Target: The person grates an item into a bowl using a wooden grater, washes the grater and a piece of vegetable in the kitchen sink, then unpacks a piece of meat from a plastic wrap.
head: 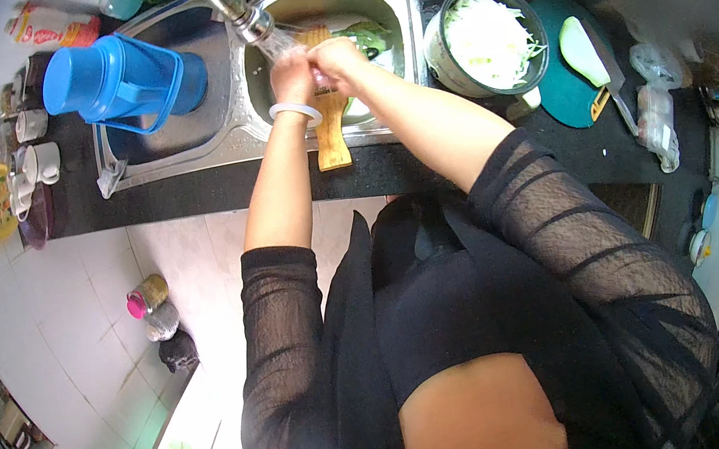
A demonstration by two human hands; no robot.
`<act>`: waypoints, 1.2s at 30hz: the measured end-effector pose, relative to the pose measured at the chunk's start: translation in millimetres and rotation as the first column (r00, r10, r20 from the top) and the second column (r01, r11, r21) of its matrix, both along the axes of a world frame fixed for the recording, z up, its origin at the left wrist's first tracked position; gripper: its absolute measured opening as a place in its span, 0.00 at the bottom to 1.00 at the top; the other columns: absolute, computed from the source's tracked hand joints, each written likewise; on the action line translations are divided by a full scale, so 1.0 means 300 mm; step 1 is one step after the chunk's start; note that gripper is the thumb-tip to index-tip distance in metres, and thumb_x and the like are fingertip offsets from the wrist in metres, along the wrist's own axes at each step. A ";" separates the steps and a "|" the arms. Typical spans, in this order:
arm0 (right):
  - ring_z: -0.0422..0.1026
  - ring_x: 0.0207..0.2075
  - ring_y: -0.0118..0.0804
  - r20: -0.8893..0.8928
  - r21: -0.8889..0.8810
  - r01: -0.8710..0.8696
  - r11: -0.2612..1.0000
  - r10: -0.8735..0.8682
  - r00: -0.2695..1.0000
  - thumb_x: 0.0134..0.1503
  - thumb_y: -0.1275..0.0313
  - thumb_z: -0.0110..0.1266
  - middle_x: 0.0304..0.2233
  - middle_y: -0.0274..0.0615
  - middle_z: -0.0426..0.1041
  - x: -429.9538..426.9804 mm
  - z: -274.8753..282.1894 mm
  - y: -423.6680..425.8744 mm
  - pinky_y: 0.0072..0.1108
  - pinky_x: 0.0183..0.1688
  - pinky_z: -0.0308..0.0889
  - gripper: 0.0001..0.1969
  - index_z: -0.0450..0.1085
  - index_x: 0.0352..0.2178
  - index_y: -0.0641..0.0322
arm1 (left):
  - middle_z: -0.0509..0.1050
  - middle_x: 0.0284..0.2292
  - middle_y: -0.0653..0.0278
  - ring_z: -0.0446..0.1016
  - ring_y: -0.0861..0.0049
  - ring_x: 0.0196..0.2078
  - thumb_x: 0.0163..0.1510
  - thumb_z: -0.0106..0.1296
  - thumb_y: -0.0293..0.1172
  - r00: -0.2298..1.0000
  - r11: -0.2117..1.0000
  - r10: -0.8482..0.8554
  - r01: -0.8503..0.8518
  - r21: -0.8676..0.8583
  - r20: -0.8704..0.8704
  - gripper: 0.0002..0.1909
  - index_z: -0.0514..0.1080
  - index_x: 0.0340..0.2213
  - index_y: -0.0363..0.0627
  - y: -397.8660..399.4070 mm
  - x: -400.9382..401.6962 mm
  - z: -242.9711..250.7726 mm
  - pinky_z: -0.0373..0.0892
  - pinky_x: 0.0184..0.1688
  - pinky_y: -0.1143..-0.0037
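Note:
Under the running chrome faucet (255, 26), my left hand (292, 77) and my right hand (338, 60) meet above the right sink basin (260, 77). A white bangle (296, 113) circles my left wrist. Something pinkish shows between the hands, too blurred to name. Their fingers are mostly hidden, so whether they grip anything is unclear. Below them a wooden board with a handle (333, 136) lies across the basin, its end over the counter's front edge. Behind my right hand, green peelings (367, 34) lie in the basin.
A blue jug (152, 73) lies over the left basin. Right of the sink stands a pot of white shreds (487, 42). Beyond it, a green cutting board (562, 94) holds a pale green vegetable piece (581, 50) and a knife (611, 68). A bagged item (655, 118) lies farther right.

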State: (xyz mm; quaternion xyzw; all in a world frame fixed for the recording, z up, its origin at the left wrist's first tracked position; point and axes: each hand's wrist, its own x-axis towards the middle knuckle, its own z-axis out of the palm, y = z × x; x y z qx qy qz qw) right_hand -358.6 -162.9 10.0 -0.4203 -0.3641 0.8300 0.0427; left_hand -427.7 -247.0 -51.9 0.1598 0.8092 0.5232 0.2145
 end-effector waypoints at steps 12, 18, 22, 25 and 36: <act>0.66 0.31 0.32 0.343 -0.006 0.036 0.999 -0.032 0.939 0.50 0.72 0.49 0.33 0.38 0.66 0.203 -0.136 0.013 0.30 0.37 0.67 0.10 0.66 0.36 0.59 | 0.74 0.27 0.57 0.74 0.70 0.25 0.47 0.54 0.22 0.788 0.987 0.156 -0.145 -0.067 0.596 0.10 0.68 0.33 0.31 -0.056 0.080 0.003 0.70 0.26 0.72; 0.70 0.36 0.37 0.217 -0.216 -0.027 0.976 0.075 0.973 0.55 0.69 0.47 0.39 0.40 0.68 0.186 -0.013 -0.039 0.33 0.36 0.69 0.11 0.64 0.40 0.61 | 0.73 0.28 0.59 0.73 0.71 0.28 0.49 0.52 0.22 0.860 0.982 0.175 -0.190 -0.017 0.480 0.12 0.66 0.36 0.33 -0.032 0.091 0.016 0.70 0.30 0.73; 0.68 0.39 0.37 0.211 -0.207 0.030 0.978 0.015 0.977 0.54 0.70 0.48 0.39 0.41 0.67 0.185 0.003 -0.062 0.36 0.37 0.70 0.13 0.63 0.41 0.62 | 0.71 0.29 0.60 0.72 0.72 0.29 0.51 0.48 0.23 0.639 0.887 0.103 -0.406 0.221 0.762 0.12 0.66 0.39 0.34 -0.056 0.101 0.031 0.69 0.31 0.73; 0.67 0.40 0.39 0.182 -0.257 0.084 0.963 -0.037 0.983 0.55 0.68 0.48 0.39 0.43 0.66 0.179 0.017 -0.084 0.36 0.36 0.70 0.13 0.63 0.41 0.62 | 0.71 0.31 0.60 0.72 0.72 0.30 0.52 0.47 0.24 0.584 0.856 0.123 -0.472 0.212 0.802 0.12 0.65 0.40 0.35 -0.084 0.073 0.012 0.69 0.32 0.73; 0.72 0.31 0.46 -0.066 -0.502 0.091 0.860 -0.143 0.987 0.57 0.63 0.42 0.31 0.47 0.70 0.091 0.012 -0.020 0.35 0.35 0.71 0.13 0.64 0.37 0.61 | 0.71 0.28 0.69 0.65 0.86 0.26 0.56 0.44 0.33 0.891 0.900 -0.017 -0.184 0.395 0.454 0.13 0.71 0.40 0.39 -0.055 0.182 0.238 0.62 0.27 0.82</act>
